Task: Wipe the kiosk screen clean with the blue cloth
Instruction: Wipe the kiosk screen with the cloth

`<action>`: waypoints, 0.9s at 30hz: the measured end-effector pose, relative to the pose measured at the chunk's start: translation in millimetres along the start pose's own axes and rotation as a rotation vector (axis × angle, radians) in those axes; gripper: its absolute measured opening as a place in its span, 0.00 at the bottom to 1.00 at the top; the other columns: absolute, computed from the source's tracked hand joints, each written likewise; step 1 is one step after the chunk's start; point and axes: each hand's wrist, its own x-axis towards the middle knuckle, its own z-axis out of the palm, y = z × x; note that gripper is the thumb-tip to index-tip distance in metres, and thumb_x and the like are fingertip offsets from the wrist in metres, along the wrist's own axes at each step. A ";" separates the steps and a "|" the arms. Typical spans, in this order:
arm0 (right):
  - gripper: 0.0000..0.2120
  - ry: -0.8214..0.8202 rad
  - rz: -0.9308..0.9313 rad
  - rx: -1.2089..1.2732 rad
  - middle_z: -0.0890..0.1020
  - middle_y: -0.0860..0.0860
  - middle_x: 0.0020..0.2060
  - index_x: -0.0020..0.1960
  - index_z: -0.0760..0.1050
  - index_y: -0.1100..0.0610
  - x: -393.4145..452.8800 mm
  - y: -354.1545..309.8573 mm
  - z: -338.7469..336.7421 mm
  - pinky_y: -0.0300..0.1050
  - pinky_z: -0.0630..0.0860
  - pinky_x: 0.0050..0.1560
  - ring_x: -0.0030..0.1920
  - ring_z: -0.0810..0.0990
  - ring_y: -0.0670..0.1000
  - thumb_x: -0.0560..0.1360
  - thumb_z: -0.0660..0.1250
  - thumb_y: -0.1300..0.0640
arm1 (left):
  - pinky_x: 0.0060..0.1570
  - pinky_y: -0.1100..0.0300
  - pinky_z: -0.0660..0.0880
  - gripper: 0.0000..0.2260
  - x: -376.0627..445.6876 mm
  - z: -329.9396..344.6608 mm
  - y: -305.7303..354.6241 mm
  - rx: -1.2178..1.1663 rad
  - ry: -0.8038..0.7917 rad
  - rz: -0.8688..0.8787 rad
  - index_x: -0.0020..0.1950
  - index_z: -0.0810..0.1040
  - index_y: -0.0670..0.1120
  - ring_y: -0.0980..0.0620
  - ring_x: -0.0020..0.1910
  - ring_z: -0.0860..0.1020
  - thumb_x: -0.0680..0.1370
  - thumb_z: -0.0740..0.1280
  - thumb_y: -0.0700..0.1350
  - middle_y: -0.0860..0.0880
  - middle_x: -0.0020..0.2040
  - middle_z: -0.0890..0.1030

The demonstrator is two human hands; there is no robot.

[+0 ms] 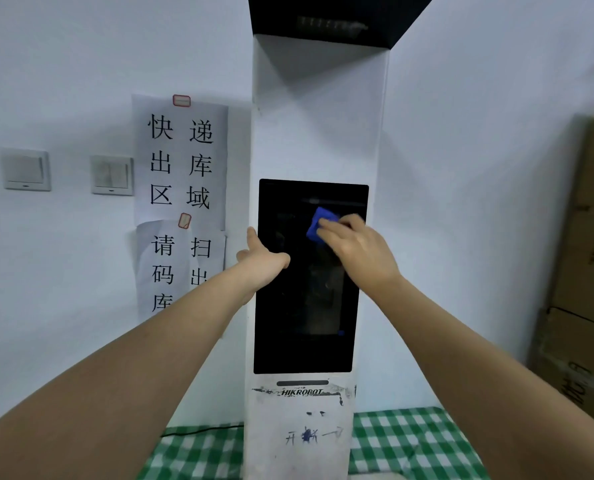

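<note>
Wall [81,46]: pale and plain, filling the whole backdrop behind everything.
Kiosk [318,116]: tall white column dead centre, dark hood on top, scuffed "HIKROBOT" lettering and some scribbles low on its front.
Cardboard boxes [586,271]: stacked at the right edge, brown, printed text on the sides.
Kiosk screen [302,341]: black upright panel set in the column's front, dark, with faint reflections in the glass.
Table [409,441]: green-and-white checked cover, the kiosk standing on it; a black cable [198,430] trails along its left part.
Paper signs [181,157]: two sheets of large Chinese characters taped to the wall just left of the kiosk, the lower one partly hidden by the left forearm.
Wall switches [27,169]: two pale plates further left, side by side.
Right hand [354,247]: up on the upper right part of the screen, fingers [326,230] curled over the cloth and pressing it to the glass.
Left hand [262,261]: at the screen's left edge, thumb pointing up along the frame, the other fingers hidden round the kiosk's side, so I cannot tell whether it grips or just rests.
Blue cloth [318,223]: small bunched wad, flat against the screen under the right fingers, peeking out to their upper left.
</note>
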 end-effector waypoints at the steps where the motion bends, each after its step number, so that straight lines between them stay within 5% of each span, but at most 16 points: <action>1: 0.23 0.025 0.088 0.017 0.84 0.54 0.49 0.48 0.82 0.63 2.4 0.5 0.0 0.44 0.75 0.26 0.42 0.80 0.60 0.55 0.75 0.75 | 0.65 0.52 0.64 0.39 -0.4 0.1 0.6 -0.003 -0.001 -0.001 0.79 0.37 0.52 0.41 0.72 0.63 0.77 0.61 0.43 0.42 0.77 0.56; 4: 0.25 0.035 0.188 0.041 0.83 0.54 0.51 0.49 0.82 0.63 -1.8 -16.9 7.6 0.42 0.72 0.25 0.41 0.80 0.60 0.53 0.76 0.76 | 0.66 0.52 0.64 0.39 -1.8 0.8 2.2 -0.012 0.022 0.001 0.79 0.39 0.51 0.41 0.73 0.61 0.77 0.62 0.43 0.43 0.78 0.52; 10: 0.18 -0.019 -0.105 -0.025 0.84 0.55 0.49 0.47 0.82 0.63 -7.7 -7.9 3.6 0.45 0.76 0.29 0.40 0.79 0.59 0.58 0.72 0.74 | 0.67 0.53 0.64 0.40 -1.0 6.0 5.9 -0.023 0.039 0.011 0.79 0.39 0.49 0.42 0.73 0.61 0.77 0.63 0.43 0.44 0.78 0.50; 16: 0.27 0.060 0.233 0.010 0.83 0.54 0.51 0.50 0.82 0.63 -2.2 -9.1 6.3 0.41 0.70 0.25 0.41 0.80 0.59 0.52 0.75 0.77 | 0.70 0.50 0.61 0.41 5.1 8.6 5.1 -0.003 0.051 0.020 0.78 0.37 0.50 0.42 0.74 0.59 0.76 0.63 0.46 0.45 0.78 0.48; 23: 0.21 -0.006 -0.043 -0.049 0.84 0.54 0.48 0.48 0.82 0.62 -15.6 2.8 -0.4 0.43 0.74 0.29 0.40 0.80 0.58 0.57 0.73 0.75 | 0.74 0.48 0.57 0.41 8.7 11.9 4.5 0.012 0.071 0.038 0.78 0.37 0.48 0.43 0.77 0.54 0.76 0.64 0.47 0.48 0.79 0.43; 27: 0.24 0.018 0.218 -0.043 0.84 0.52 0.50 0.47 0.82 0.62 -7.3 10.6 -5.2 0.41 0.71 0.24 0.40 0.80 0.59 0.53 0.74 0.77 | 0.73 0.48 0.57 0.40 8.0 10.0 6.0 0.008 0.053 0.041 0.78 0.37 0.48 0.43 0.77 0.53 0.77 0.63 0.46 0.47 0.79 0.44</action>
